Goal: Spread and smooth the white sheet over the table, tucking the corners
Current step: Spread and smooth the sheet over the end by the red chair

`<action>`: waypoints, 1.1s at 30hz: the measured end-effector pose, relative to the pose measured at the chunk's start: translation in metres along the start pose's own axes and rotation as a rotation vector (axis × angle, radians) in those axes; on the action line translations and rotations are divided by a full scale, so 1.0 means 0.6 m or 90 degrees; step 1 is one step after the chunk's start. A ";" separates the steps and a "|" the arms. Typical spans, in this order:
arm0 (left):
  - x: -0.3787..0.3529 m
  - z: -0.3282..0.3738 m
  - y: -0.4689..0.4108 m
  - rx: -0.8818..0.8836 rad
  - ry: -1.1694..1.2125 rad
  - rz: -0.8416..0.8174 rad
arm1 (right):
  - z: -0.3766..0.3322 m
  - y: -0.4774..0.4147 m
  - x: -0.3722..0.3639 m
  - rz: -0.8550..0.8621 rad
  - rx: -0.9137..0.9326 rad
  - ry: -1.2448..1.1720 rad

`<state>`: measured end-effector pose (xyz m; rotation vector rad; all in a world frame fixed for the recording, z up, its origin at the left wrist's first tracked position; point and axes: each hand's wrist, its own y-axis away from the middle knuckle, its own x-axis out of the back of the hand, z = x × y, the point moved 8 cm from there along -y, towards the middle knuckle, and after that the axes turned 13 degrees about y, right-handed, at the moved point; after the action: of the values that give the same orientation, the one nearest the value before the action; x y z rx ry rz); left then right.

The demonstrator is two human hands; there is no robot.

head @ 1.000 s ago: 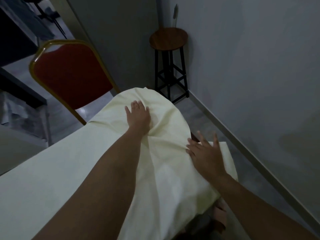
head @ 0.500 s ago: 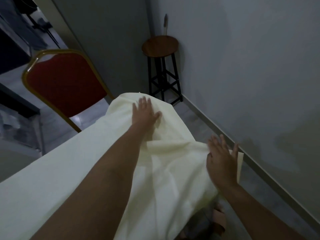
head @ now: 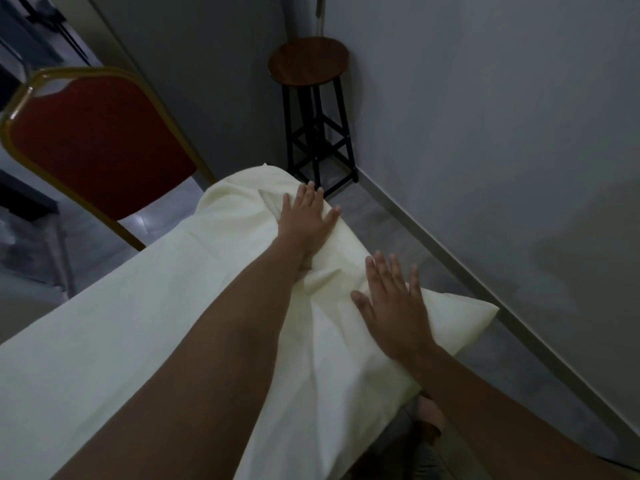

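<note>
The white sheet (head: 114,327) covers the table from lower left to its far end, where it bunches into folds. My left hand (head: 306,220) lies flat, fingers spread, on the sheet near the far right edge. My right hand (head: 393,303) rests palm down with fingers apart on a wrinkled fold closer to me. A loose sheet corner (head: 467,323) sticks out to the right past that hand. The table itself is hidden under the cloth.
A red chair (head: 97,147) with a gold frame stands at the table's left side. A round wooden stool (head: 310,64) on black legs stands in the corner. A grey wall (head: 502,150) runs close along the right, leaving a narrow strip of floor.
My left hand has slid farther along the sheet toward the far right edge. My right hand has moved left, from the sheet's loose corner onto the fold.
</note>
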<state>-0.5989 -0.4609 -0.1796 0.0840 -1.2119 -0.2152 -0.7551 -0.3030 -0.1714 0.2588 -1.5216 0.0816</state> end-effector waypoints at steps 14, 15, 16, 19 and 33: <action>0.061 -0.020 -0.047 -0.041 0.042 0.015 | -0.001 -0.106 0.002 -0.030 -0.124 -0.235; 0.066 -0.026 -0.034 -0.026 0.043 0.038 | -0.011 -0.115 0.003 -0.027 -0.113 -0.237; 0.066 -0.032 -0.021 -0.006 0.025 0.051 | -0.021 -0.122 0.002 -0.027 -0.102 -0.232; 0.062 -0.057 0.013 0.062 -0.032 0.066 | -0.032 -0.136 0.005 -0.004 -0.101 -0.217; 0.024 -0.046 -0.024 -0.015 -0.003 -0.008 | 0.120 -0.202 0.062 0.137 -0.321 -0.216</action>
<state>-0.5700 -0.4795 -0.1786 0.0710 -1.2130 -0.2414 -0.7974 -0.4402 -0.1467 -0.3095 -1.8456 -0.1835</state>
